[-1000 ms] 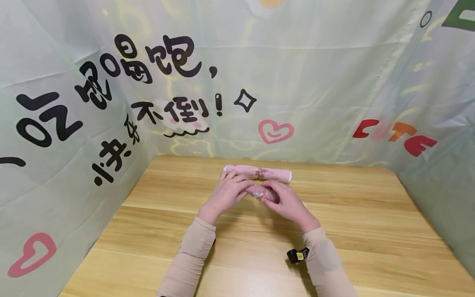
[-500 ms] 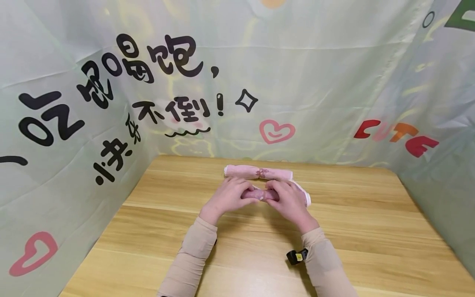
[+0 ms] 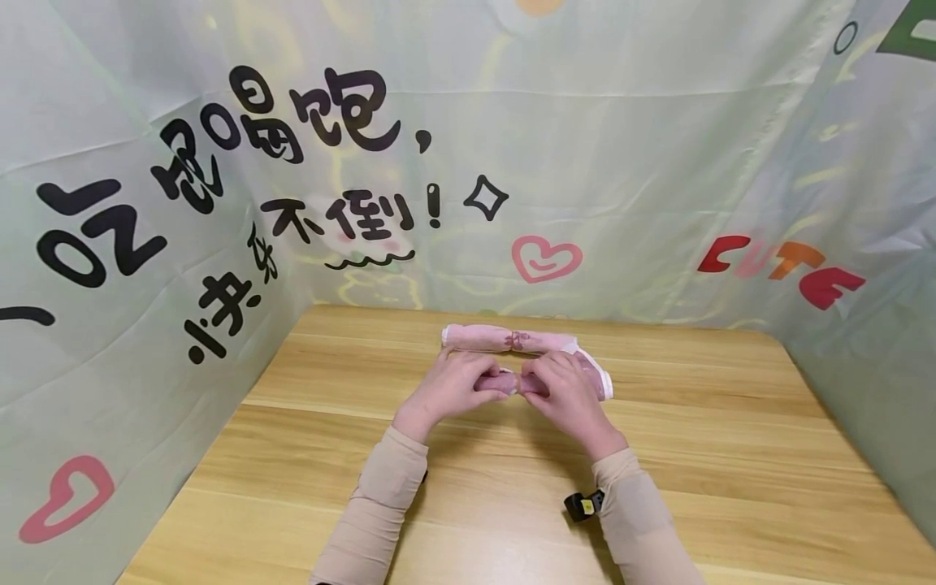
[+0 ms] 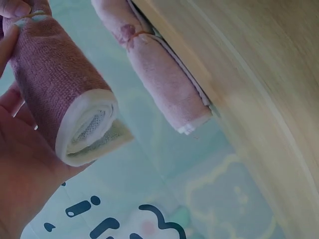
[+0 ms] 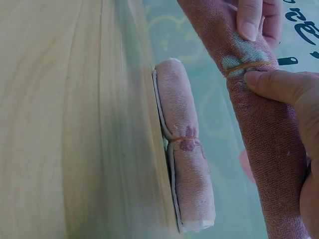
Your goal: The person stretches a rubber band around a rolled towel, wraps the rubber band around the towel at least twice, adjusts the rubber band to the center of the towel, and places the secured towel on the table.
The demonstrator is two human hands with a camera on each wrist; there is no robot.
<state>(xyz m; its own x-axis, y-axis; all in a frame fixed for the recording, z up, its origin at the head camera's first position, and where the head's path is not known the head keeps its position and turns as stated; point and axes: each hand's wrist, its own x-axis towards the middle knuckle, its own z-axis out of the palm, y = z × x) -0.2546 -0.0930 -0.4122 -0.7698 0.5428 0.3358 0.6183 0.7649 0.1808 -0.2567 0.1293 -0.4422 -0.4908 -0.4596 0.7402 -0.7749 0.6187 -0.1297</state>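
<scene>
Between the two hands, lifted just clear of the wooden table, a rolled pink towel lies crosswise, and both hands grasp it: the left hand is curled round its left half with the roll resting across the palm, and the right hand is curled round its right half with the thumb laid along the cloth. In the right wrist view a thin rubber band circles the roll at the point where the two grips meet, with the right thumb tip just beside it and a fingertip of the left hand pressing the cloth on its other side. Out past the left grip, the open end of the roll shows its spiral of white-edged layers, jutting beyond the palm. Out past the right grip, the towel's other end with its white border sticks out to the side. Beyond both grips, away from the person and near but apart from the held roll, a second rolled pink towel lies on the table parallel to the first, bound at its middle by its own band, near the table's far edge in front of the printed pale green backdrop. Beige sleeves cover both forearms.
</scene>
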